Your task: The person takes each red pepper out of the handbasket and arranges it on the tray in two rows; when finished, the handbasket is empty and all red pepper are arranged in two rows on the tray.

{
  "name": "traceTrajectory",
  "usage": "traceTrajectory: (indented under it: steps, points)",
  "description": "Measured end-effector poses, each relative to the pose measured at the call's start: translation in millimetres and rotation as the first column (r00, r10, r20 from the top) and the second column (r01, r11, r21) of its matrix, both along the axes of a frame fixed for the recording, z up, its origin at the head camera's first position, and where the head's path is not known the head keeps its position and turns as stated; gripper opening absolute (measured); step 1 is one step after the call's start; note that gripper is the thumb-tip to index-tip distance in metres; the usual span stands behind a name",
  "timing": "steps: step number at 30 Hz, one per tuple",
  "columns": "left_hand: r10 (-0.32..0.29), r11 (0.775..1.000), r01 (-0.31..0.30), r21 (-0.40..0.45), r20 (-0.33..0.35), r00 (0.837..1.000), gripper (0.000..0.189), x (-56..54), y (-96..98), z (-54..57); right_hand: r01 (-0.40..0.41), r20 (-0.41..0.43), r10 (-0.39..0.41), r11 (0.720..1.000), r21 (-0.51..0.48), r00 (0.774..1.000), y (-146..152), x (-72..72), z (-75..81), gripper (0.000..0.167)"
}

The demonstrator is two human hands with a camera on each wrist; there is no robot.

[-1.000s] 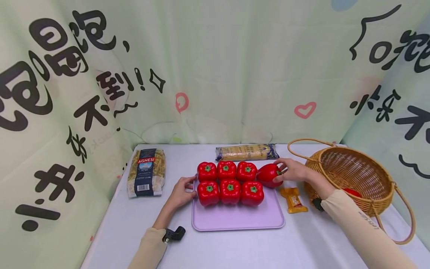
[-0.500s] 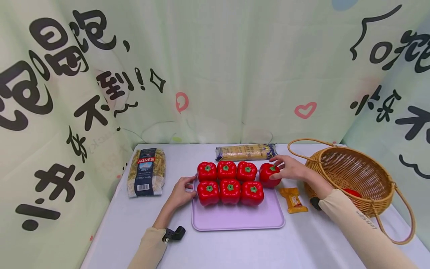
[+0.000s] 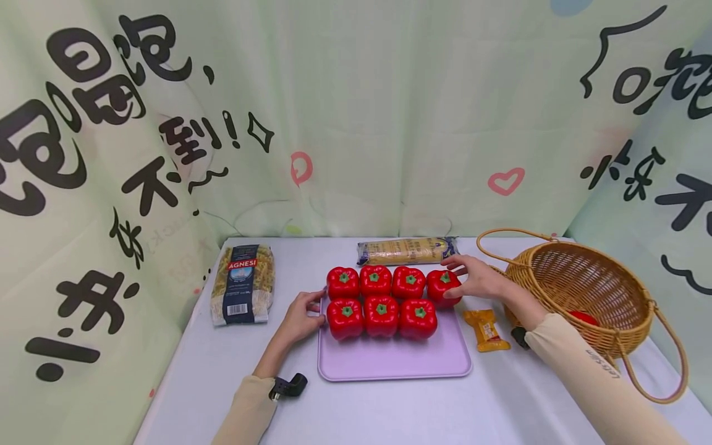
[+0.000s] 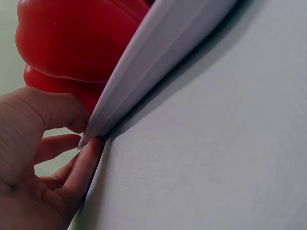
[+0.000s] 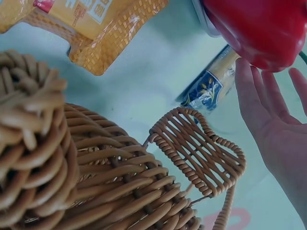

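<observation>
In the head view, my right hand (image 3: 478, 278) is at the rightmost back red bell pepper (image 3: 440, 289), thumb on its front side and fingers behind it. The right wrist view shows fingertips (image 5: 243, 72) at the same pepper's edge; part of them is hidden behind it. My left hand (image 3: 300, 318) rests at the left edge of the lilac tray (image 3: 389, 364). Up close, the left thumb and fingers pinch the tray's rim (image 4: 120, 81). More red bell peppers (image 3: 381, 316) stand in two rows on the tray, green stems up.
A wicker basket (image 3: 534, 281) stands at the right with a red item (image 3: 584, 318) inside. Between basket and tray lies an orange-yellow packet (image 3: 486, 330). A noodle pack (image 3: 408, 251) lies behind the tray, and an Agnesi pasta bag (image 3: 243, 284) at the left.
The pepper in my right hand has turned from tilted to upright and shifted slightly left into the back row. My left hand has stayed at the tray.
</observation>
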State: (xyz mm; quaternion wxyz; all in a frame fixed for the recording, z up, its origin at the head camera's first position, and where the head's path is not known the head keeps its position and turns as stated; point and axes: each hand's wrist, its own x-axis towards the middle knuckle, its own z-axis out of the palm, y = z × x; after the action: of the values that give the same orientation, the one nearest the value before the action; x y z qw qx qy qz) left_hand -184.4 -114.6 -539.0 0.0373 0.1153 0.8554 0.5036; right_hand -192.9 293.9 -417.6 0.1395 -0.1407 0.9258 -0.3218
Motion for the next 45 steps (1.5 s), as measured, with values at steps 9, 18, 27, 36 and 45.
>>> traceTrajectory:
  steps: [9,18,27,36,45]
  points:
    - [0.007,1.000,-0.007,-0.008,0.001,1.000,0.060,0.2,0.2,0.4,0.022,0.048,-0.021,1.000,-0.013,0.999,2.0,1.8,5.2,0.069]
    - [0.003,1.000,-0.003,0.004,-0.007,1.000,0.060,1.6,0.5,2.0,0.019,0.010,-0.019,1.000,-0.016,1.000,6.1,2.8,8.0,0.063]
    - [0.009,1.000,-0.009,-0.004,0.006,1.000,0.060,1.5,0.6,2.3,-0.001,-0.045,0.001,1.000,-0.012,0.999,13.5,5.4,21.6,0.053]
    - [0.007,1.000,-0.007,-0.009,0.002,1.000,0.059,1.7,0.6,2.1,0.009,-0.065,-0.010,1.000,-0.004,0.998,24.0,10.0,41.3,0.053]
    - [0.006,1.000,-0.005,-0.011,0.009,1.000,0.060,2.8,1.6,3.5,0.012,-0.105,-0.010,1.000,0.022,0.994,39.1,18.8,61.2,0.050]
